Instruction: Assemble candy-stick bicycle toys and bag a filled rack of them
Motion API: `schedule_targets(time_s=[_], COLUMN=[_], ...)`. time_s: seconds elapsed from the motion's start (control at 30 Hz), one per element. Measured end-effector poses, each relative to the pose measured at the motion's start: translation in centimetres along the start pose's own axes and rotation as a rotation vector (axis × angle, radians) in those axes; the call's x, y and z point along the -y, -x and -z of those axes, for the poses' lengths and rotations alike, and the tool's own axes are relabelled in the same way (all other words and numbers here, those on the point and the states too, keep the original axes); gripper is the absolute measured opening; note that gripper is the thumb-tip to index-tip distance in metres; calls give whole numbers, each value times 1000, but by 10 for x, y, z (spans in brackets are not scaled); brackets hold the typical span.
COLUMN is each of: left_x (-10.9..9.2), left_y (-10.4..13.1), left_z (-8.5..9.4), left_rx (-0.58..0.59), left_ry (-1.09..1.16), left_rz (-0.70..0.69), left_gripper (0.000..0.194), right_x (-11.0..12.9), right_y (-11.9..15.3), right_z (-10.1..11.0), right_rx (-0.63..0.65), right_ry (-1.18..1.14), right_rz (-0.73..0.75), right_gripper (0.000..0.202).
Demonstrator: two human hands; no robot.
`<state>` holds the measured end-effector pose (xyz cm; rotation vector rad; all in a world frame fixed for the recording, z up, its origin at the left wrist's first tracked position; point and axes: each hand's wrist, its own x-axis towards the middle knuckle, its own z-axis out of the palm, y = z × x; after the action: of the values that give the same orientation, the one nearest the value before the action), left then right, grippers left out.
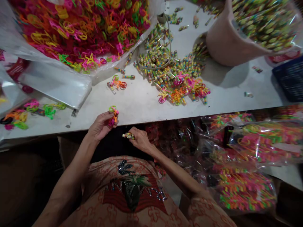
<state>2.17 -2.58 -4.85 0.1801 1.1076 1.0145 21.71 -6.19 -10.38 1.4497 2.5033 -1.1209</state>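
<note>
My left hand (102,126) is closed around a small plastic toy bicycle (114,111) with a green wheel and pink and orange parts, just over the table's front edge. Lower and to the right, my right hand (141,139) grips small printed tubes (128,136) above my lap; their exact number is hard to make out. On the table ahead lies another orange and green toy bicycle (117,82) beside a clear-ended tube (111,88). A heap of printed tubes (163,67) spreads farther right, with several colourful toy bicycles (180,93) on its near side.
A large plastic bag (94,71) full of bright toys stands at the back left, near flat clear bags (61,86). A pink bucket (227,44) of tubes and a dark blue basket (288,78) are at right. Filled bags (251,148) lie below the table (142,107).
</note>
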Motion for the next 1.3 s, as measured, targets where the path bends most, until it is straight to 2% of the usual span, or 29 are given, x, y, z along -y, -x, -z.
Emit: schedule_targets(time_s=[0.2,0.4,0.7,1.0,1.07,1.13,1.23,1.3], left_x=[6,12,16,16,17,17,17,18], left_y=[12,18,21,24,22,19,15,11], left_z=[14,19,19,20,20,18,11,3], left_rx=[-26,-44,-57,-152,-170,-177,-169,-151], left_ry=[-22,-69,-38,-43,-39,-33,-28,-37], left_rz=[-64,-59,-71,-104,-100,-89,-68,-43], left_gripper=[25,24,25,13,13,15,19,20], right_x=[7,8,11,1,-2,-7,-11,-10], right_y=[-21,-38,-42,-12,-7,-1,2,1], right_z=[-4,-1,-17,-13,-11,-7,7,22], right_rx=[93,198,169,-1,-10,-29,-150,-234], right_ry=[320,407,414,482,413,233,-296,-691], right_rz=[115,60,0,114,150,140,26,-62], right_gripper=[35,34,31,29,27,22,11,17])
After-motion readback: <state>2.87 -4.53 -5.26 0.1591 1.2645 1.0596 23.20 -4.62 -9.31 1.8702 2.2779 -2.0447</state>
